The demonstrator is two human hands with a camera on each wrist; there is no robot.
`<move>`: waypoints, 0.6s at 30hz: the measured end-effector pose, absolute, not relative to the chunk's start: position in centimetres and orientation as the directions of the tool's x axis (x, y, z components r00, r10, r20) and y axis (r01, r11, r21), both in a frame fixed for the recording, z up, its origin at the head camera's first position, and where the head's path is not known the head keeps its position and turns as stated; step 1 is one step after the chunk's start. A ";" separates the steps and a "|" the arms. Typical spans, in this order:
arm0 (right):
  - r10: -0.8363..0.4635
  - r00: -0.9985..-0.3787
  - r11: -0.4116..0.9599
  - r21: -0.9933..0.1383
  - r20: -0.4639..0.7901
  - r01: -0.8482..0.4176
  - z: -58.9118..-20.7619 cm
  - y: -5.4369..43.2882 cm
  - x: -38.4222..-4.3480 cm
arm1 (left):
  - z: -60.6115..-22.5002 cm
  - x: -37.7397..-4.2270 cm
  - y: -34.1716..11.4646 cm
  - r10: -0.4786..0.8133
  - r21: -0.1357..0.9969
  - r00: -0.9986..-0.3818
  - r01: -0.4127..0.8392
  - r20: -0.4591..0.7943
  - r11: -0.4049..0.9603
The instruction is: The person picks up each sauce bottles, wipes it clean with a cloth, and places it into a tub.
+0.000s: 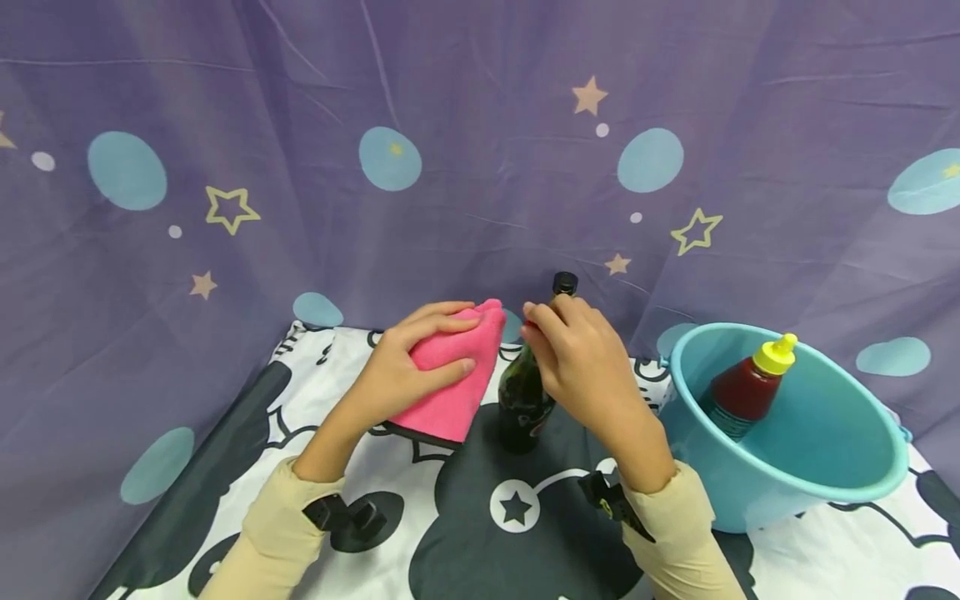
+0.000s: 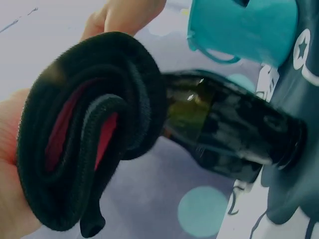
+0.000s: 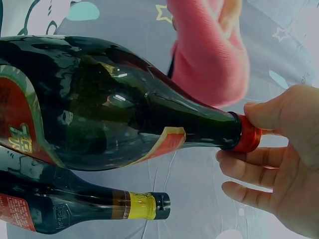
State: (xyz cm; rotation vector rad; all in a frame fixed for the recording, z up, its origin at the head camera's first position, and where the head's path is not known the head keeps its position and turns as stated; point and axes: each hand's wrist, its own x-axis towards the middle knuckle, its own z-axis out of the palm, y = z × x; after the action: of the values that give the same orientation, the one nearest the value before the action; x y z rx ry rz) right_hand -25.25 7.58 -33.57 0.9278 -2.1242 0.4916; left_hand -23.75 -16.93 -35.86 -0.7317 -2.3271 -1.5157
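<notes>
A folded pink cloth [image 1: 461, 379] with a dark underside is held in my left hand [image 1: 405, 367], thumb on the near face and fingers over the top. From the left wrist camera the cloth [image 2: 144, 94] shows its dark, rolled end. Just right of it a dark green glass bottle [image 1: 522, 408] stands upright on the table. My right hand [image 1: 581, 358] pinches the red cap [image 3: 247, 134] at its top between thumb and fingers. Behind this bottle, a second dark bottle [image 3: 55, 206] has a yellow neck band and a black cap [image 1: 565, 283].
On the right stands a light blue bucket [image 1: 712, 475]. A dark red squeeze bottle [image 1: 746, 387] with a yellow cap leans inside it. The table has a black-and-white patterned cloth [image 1: 360, 508], and a purple curtain [image 1: 480, 233] hangs close behind.
</notes>
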 end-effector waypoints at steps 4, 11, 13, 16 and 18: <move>-0.456 -0.465 0.661 -0.062 0.759 -0.748 -33.6 7.6 -25.2 | -36.2 -23.5 -15.9 0.263 0.789 -0.822 0.564 0.506 0.243; -0.455 -0.460 0.653 -0.066 0.763 -0.755 -33.6 7.8 -25.2 | -37.1 -23.6 -14.3 0.276 0.776 -0.799 0.593 0.535 0.214; -0.456 -0.458 0.654 -0.062 0.763 -0.754 -33.6 7.8 -25.2 | -37.3 -23.5 -14.2 0.276 0.768 -0.795 0.600 0.541 0.223; -0.456 -0.455 0.655 -0.058 0.765 -0.754 -33.6 7.7 -25.2 | -37.4 -23.5 -14.2 0.287 0.743 -0.781 0.620 0.554 0.252; -0.458 -0.447 0.652 -0.052 0.768 -0.757 -33.6 7.6 -25.2 | -37.5 -23.5 -14.2 0.294 0.728 -0.775 0.629 0.560 0.273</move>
State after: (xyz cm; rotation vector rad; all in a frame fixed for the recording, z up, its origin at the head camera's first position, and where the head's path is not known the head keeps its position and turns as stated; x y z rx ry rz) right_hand -25.24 7.58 -33.62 0.9391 -2.1160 0.5073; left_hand -23.52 -14.21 -37.52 -0.8440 -2.2343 -1.5021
